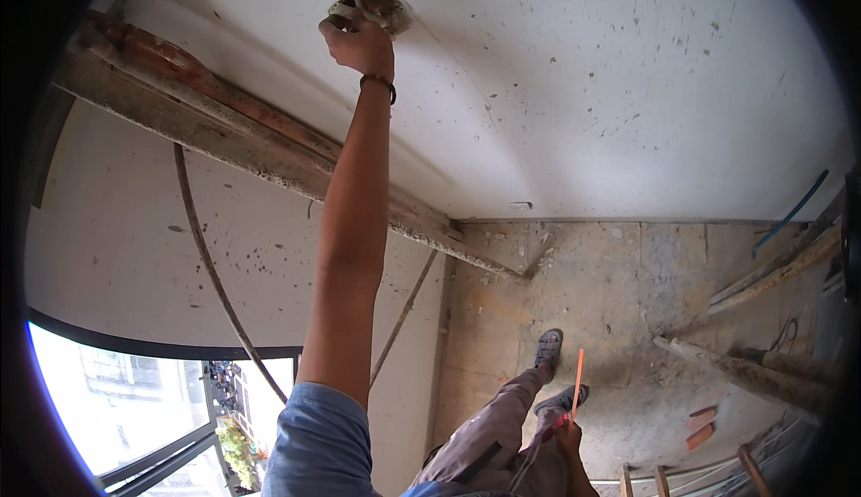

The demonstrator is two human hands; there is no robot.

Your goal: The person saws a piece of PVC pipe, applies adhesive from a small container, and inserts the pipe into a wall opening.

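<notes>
My left arm reaches up and far to a ragged hole [391, 8] broken into the white wall. At its edge, my left hand [363, 48] has its fingers bent and pinched together, partly inside the opening. Whether they grip a small pale piece or the hole's rim cannot be made out. Low down, near my legs, my right hand [569, 440] is closed around a thin, straight orange stick [579, 379] that points upward. Something pinkish red shows beside that hand, too small to name.
Long dirty poles [215, 143] lean along the wall at left, near a window [134, 398]. A plaster-stained floor [592, 273] lies beneath my feet. At right are more poles [744, 371], broken brick pieces [701, 425], a blue tube [789, 214] and wooden rungs [662, 479].
</notes>
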